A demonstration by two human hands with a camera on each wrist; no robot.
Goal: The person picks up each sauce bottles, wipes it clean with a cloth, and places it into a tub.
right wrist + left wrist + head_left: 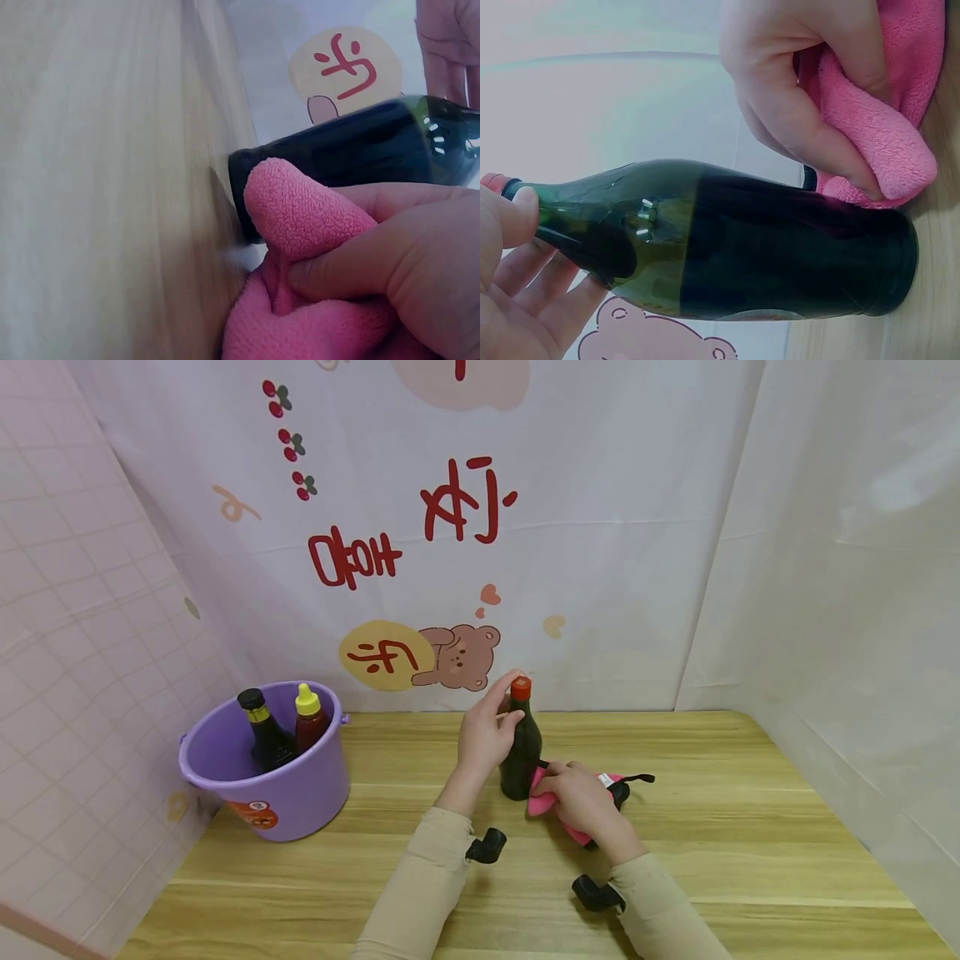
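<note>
A dark green glass bottle (pixel 521 752) with a red cap (pixel 521 687) stands upright on the wooden table, part-filled with dark liquid. My left hand (pixel 486 739) holds it at the neck, thumb on one side and fingers behind, as the left wrist view shows. Low on the bottle's right side, my right hand (pixel 581 797) pinches a pink cloth (pixel 877 142) whose folded edge touches the glass near the base. In the right wrist view the thumb presses into the cloth's fold (pixel 300 217). The rest of the cloth, with a black strap, trails under and beside the right hand.
A purple bucket (pixel 315 789) stands at the table's left side. Inside it are a black-capped dark bottle (pixel 270 739) and a yellow-topped sauce bottle (pixel 311 722). A printed white curtain (pixel 600 568) hangs behind the wooden table (pixel 750 827), with more sheeting at both sides.
</note>
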